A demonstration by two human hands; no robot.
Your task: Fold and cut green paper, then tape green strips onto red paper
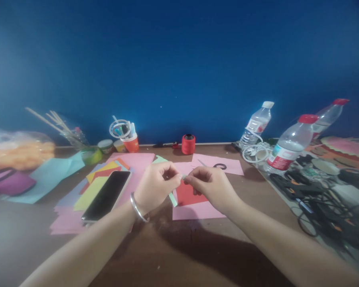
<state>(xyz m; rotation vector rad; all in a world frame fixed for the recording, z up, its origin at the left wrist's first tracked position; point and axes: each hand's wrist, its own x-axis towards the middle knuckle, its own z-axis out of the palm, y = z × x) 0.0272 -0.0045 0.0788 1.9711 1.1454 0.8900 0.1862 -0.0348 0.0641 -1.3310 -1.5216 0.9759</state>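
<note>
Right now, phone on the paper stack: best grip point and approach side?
Grip the phone across its two long edges near the middle, coming from above. It lies flat, screen up, on the coloured paper stack, angled with its near end toward the left forearm. The left hand sits close on its right, so approaching from its left side looks safer.

The bench (173, 255) is brown wood with a dull sheen. Matt coloured paper sheets (128, 163) lie on it, and a thin pale-green paper strip (172, 198) too. The phone (107, 196) shows glossy black glass. The bangle (137, 208) looks like polished metal. The water bottles (288, 145) are clear, shiny plastic with matt caps.
</note>
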